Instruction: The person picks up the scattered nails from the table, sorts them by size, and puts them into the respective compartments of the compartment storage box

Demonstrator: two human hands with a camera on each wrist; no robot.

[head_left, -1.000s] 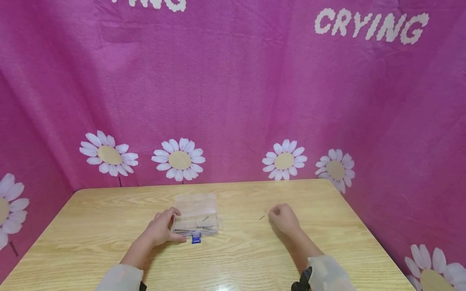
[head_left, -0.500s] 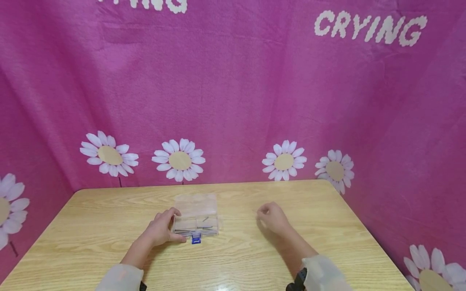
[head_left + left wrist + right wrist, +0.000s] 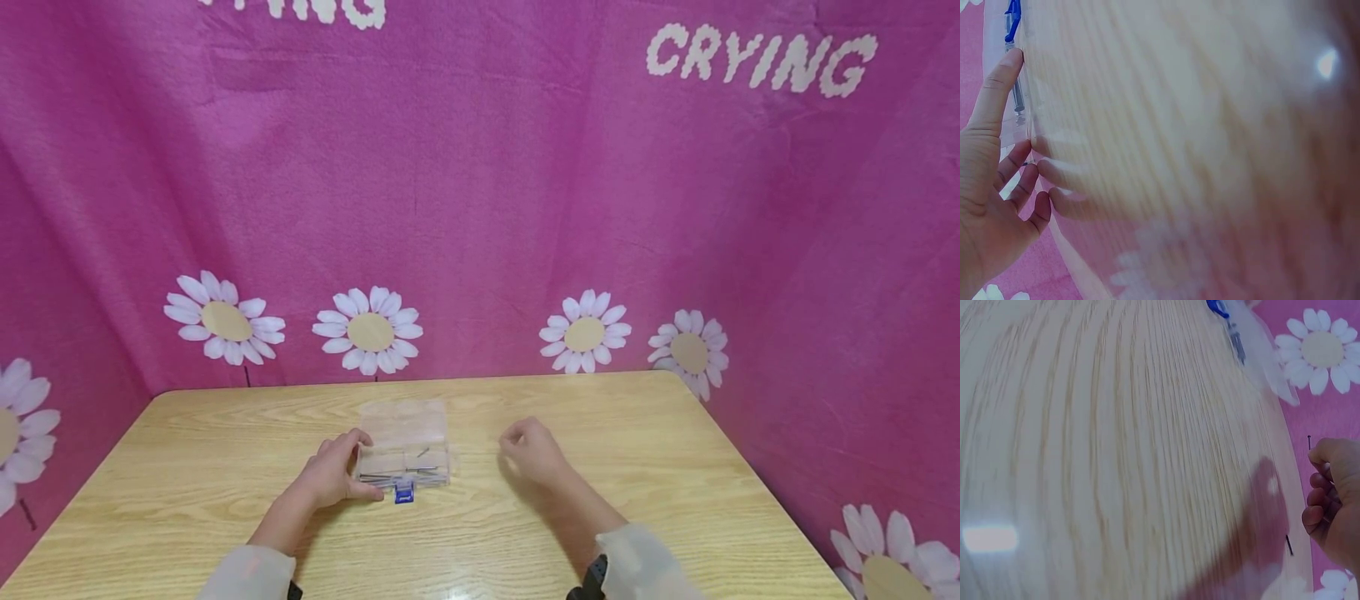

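Note:
A clear plastic compartment box (image 3: 408, 461) lies on the table with its lid raised at the back and a blue latch (image 3: 403, 492) at the front. Several thin nails (image 3: 425, 469) lie inside it. My left hand (image 3: 330, 472) holds the box's left end, thumb along the front and fingers behind. Right of the box, my right hand (image 3: 534, 450) is above the table. Between its thumb and index finger it pinches a small dark nail (image 3: 1309, 442), whose head sticks up in the right wrist view. Another nail (image 3: 1289, 545) lies on the table below that hand.
The wooden table (image 3: 465, 550) reaches back to a pink curtain (image 3: 480, 208) printed with white daisies. The curtain also hangs along both sides. The box's raised lid (image 3: 402, 421) leans back behind its compartments.
My right hand has moved left toward the box with the pinched nail. In the head view it now covers the loose nail seen on the table earlier. The left hand stays put.

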